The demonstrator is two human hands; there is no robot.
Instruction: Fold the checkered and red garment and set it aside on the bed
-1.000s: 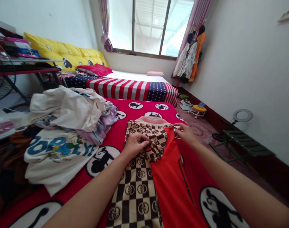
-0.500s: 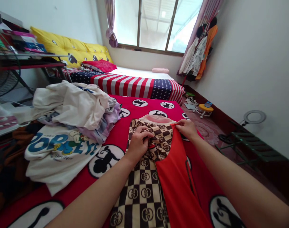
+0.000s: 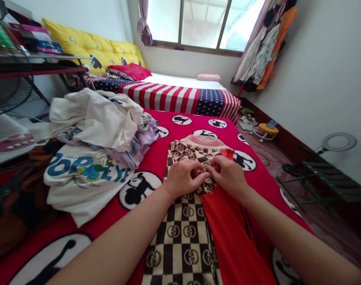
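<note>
A garment in brown-and-beige checks (image 3: 188,229) with a plain red part (image 3: 227,229) lies spread out before me, its long checked side on the left and the red on the right. My left hand (image 3: 184,178) rests on its upper middle, fingers curled into the cloth and thumb pointing right. Close beside it, my right hand (image 3: 229,176) pinches the same area, near where checks meet red. Both hands partly cover the fabric there. A pale pink piece of cloth (image 3: 202,141) shows beyond the garment's top edge.
A crimson blanket (image 3: 186,132) with round black-and-white figures lies underneath. Heaped clothes (image 3: 94,118) and a printed white shirt (image 3: 88,178) are at left, near a fan (image 3: 8,79). Behind stands a bed (image 3: 168,95); a green rack (image 3: 331,178) and yellow stool (image 3: 267,128) stand right.
My right hand has moved left from the garment's upper right corner to its middle, beside my left hand. The view has shifted slightly, and the red upper part is less exposed.
</note>
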